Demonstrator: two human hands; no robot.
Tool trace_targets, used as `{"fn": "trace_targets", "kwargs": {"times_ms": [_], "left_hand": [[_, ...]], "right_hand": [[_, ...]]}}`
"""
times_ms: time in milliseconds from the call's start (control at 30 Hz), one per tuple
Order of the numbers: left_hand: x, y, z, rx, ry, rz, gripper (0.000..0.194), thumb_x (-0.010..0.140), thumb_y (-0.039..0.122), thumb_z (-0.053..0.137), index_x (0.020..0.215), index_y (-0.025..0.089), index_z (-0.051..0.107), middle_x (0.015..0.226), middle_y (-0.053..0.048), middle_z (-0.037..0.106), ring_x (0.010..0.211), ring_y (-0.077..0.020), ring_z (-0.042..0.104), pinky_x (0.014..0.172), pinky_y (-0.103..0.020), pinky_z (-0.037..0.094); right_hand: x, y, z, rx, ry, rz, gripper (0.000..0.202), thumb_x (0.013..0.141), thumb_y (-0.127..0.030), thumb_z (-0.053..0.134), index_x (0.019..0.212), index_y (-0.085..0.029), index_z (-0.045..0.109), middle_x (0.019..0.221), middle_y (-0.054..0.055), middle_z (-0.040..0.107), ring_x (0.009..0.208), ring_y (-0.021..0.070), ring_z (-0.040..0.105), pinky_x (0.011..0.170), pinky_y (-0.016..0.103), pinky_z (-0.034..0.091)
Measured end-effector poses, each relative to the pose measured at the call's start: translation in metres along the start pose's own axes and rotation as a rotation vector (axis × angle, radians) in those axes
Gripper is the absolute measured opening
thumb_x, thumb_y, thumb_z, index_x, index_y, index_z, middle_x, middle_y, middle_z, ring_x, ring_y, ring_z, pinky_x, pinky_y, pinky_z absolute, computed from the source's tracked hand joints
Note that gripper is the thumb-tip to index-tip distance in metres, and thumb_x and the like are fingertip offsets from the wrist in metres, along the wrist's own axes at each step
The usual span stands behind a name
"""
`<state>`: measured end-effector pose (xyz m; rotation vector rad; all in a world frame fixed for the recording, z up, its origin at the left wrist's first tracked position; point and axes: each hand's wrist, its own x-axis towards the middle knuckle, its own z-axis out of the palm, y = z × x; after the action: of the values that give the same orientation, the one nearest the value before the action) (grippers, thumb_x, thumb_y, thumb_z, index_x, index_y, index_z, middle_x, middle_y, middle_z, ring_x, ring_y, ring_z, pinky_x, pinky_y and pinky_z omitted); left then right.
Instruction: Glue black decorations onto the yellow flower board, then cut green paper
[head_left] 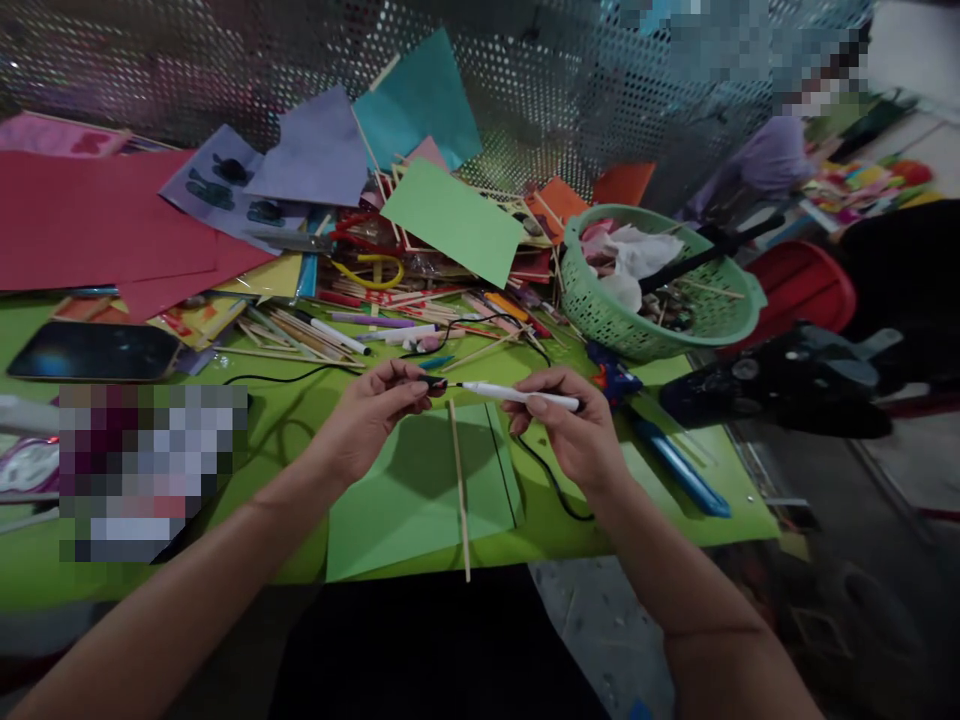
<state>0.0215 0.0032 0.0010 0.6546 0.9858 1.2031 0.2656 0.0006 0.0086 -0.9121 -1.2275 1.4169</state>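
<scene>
My left hand (379, 415) pinches a small black marker cap (433, 381) over the table. Facing it, my right hand (566, 420) holds a white marker (517, 393), its dark tip pointing left, close to the cap. Below both hands lies a green paper sheet (405, 500) with a black line drawn near its right side. A thin wooden stick (460, 490) rests lengthwise on the sheet, its near end reaching past the paper's front edge.
Scissors (292, 240), coloured papers (90, 220), sticks and pens crowd the back. A green basket (652, 335) stands back right, near a glue gun (615, 375) and a blue tool (682, 465). A phone (94, 350) lies left; a black cable crosses the table.
</scene>
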Motion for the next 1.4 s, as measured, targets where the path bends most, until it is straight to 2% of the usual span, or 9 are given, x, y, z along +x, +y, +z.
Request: {"fn": "trace_targets", "kwargs": {"times_ms": [167,300,433,533,667,767,867,1067,1400], "left_hand": [[0.000,-0.006,-0.003,-0.017,-0.012,-0.036,0.030,0.061,0.022,0.091,0.082,0.016,0.070,0.077,-0.003,0.076,0.062,-0.0082,0.062,0.061,-0.017,0.049],[-0.001,-0.007,-0.003,-0.017,-0.020,-0.045,0.030,0.063,0.021,0.090,0.083,0.015,0.068,0.075,-0.001,0.075,0.062,-0.0075,0.064,0.063,-0.016,0.051],[-0.003,-0.005,-0.002,-0.014,-0.035,-0.038,0.034,0.066,0.023,0.089,0.086,0.018,0.062,0.085,-0.002,0.078,0.075,-0.0149,0.075,0.065,-0.019,0.054],[-0.004,-0.005,-0.004,0.013,-0.048,-0.013,0.034,0.071,0.027,0.085,0.090,0.019,0.058,0.093,-0.004,0.079,0.081,-0.0192,0.077,0.063,-0.022,0.056],[-0.004,-0.007,-0.007,0.131,-0.091,0.040,0.029,0.081,0.033,0.079,0.102,0.021,0.064,0.088,-0.001,0.075,0.079,-0.0167,0.073,0.060,-0.022,0.056],[-0.004,-0.008,-0.009,0.260,-0.131,0.092,0.027,0.085,0.035,0.076,0.108,0.021,0.070,0.084,0.000,0.070,0.075,-0.0126,0.067,0.064,-0.022,0.055],[-0.002,-0.009,-0.012,0.347,-0.184,0.087,0.030,0.087,0.036,0.076,0.113,0.021,0.072,0.082,0.000,0.068,0.073,-0.0108,0.063,0.068,-0.022,0.053],[-0.001,-0.013,-0.016,0.352,-0.192,0.069,0.028,0.079,0.038,0.083,0.097,0.019,0.073,0.079,0.001,0.067,0.071,-0.0099,0.060,0.068,-0.021,0.049],[-0.002,-0.006,-0.016,0.447,-0.184,0.088,0.022,0.084,0.037,0.078,0.099,0.021,0.076,0.084,-0.001,0.070,0.073,-0.0114,0.062,0.070,-0.022,0.049]], "right_hand": [[-0.001,0.002,0.003,0.024,-0.046,-0.004,0.015,0.085,-0.030,0.080,0.096,-0.021,0.074,0.084,0.003,0.078,0.065,0.0136,0.071,0.062,0.026,0.058],[-0.001,0.003,0.004,0.022,-0.047,-0.001,0.016,0.085,-0.031,0.080,0.095,-0.020,0.075,0.084,0.003,0.078,0.064,0.0136,0.071,0.062,0.026,0.058],[-0.003,0.003,0.002,0.038,-0.035,-0.015,0.015,0.085,-0.030,0.080,0.096,-0.020,0.075,0.084,0.003,0.078,0.067,0.0141,0.072,0.062,0.026,0.058],[-0.003,0.003,0.001,0.055,-0.027,-0.010,0.015,0.085,-0.030,0.081,0.095,-0.020,0.075,0.083,0.004,0.078,0.066,0.0143,0.071,0.060,0.025,0.058],[-0.004,0.002,0.001,0.063,-0.038,-0.004,0.015,0.086,-0.029,0.080,0.096,-0.021,0.075,0.084,0.004,0.078,0.064,0.0138,0.070,0.058,0.025,0.057],[-0.004,0.002,0.002,0.052,-0.037,-0.005,0.014,0.087,-0.030,0.079,0.097,-0.021,0.075,0.084,0.004,0.078,0.065,0.0137,0.071,0.059,0.025,0.057],[-0.004,0.001,0.002,0.030,-0.031,-0.002,0.015,0.087,-0.030,0.078,0.098,-0.021,0.075,0.084,0.004,0.078,0.065,0.0135,0.070,0.060,0.025,0.058],[-0.004,0.003,0.000,0.001,-0.028,0.019,0.014,0.088,-0.031,0.078,0.098,-0.021,0.076,0.084,0.004,0.077,0.066,0.0137,0.070,0.060,0.025,0.057],[-0.003,0.002,0.000,0.011,-0.038,0.069,0.017,0.086,-0.033,0.080,0.095,-0.019,0.076,0.078,0.003,0.075,0.062,0.0128,0.067,0.056,0.024,0.055]]}}
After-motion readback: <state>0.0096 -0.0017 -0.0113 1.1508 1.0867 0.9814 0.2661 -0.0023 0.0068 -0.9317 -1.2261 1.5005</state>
